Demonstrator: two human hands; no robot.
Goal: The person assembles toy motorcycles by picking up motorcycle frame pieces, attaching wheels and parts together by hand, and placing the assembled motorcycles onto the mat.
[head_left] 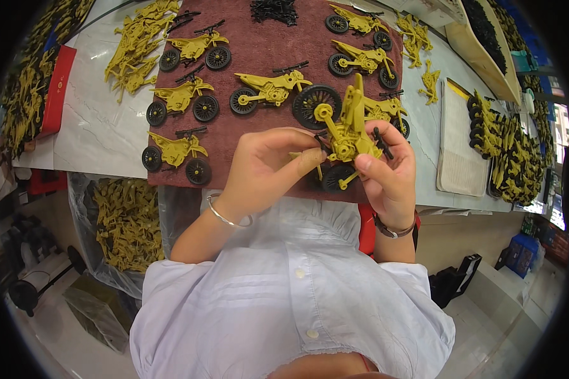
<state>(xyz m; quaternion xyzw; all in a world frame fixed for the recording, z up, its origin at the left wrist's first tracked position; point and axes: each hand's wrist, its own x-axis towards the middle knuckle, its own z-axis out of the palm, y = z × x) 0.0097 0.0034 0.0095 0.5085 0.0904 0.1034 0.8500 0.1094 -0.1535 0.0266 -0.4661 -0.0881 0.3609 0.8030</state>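
Observation:
Near the front edge of the maroon cloth point(227, 139), a yellow toy motorcycle point(351, 120) with black wheels is held up and tilted. My right hand point(389, 170) is closed around its front part, with the thumb on the yellow body and the black handlebar point(382, 144) beside the fingers. My left hand point(265, 167) pinches a small black part point(323, 143) against the motorcycle's side between thumb and fingers; its exact shape is mostly hidden. Just beyond my hands, another yellow toy motorcycle point(272, 87) lies on its side with a loose black handlebar point(291, 66) above it.
Several more toy motorcycles point(177, 151) lie in columns along both sides of the cloth. Small black parts point(274, 11) are heaped at its far edge. Loose yellow parts point(133, 50) are piled at left. A pale tray point(461, 151) stands right; a lined bin point(129, 221) holds yellow pieces below left.

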